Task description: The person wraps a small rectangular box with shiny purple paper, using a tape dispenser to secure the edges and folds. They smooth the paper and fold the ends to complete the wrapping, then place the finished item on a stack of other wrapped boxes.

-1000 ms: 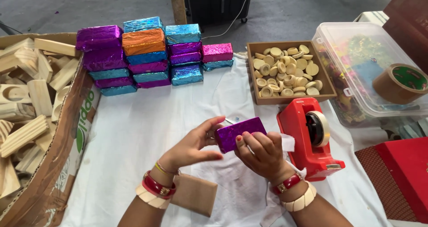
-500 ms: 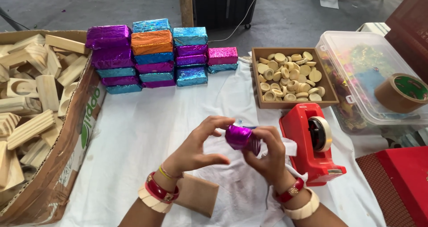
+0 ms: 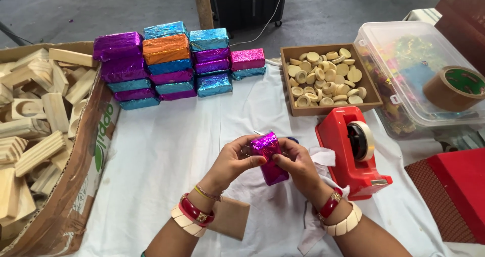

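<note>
Both my hands hold a small block wrapped in shiny purple foil (image 3: 269, 157) above the white cloth (image 3: 166, 156). My left hand (image 3: 233, 161) pinches its near-left end with fingertips on the foil. My right hand (image 3: 299, 165) grips it from the right side. The block points end-on toward the camera, tilted down to the right. Both wrists wear red and cream bangles.
A stack of foil-wrapped blocks (image 3: 172, 62) in purple, blue and orange stands at the back. A cardboard box of wooden blocks (image 3: 35, 131) is at the left. A red tape dispenser (image 3: 351, 151), a tray of wooden discs (image 3: 326, 78), a clear plastic bin (image 3: 414, 70) and a brown tape roll (image 3: 453, 88) lie right.
The purple block was held flat and broadside between my hands; it has been turned end-on, and my fingers now press on its end.
</note>
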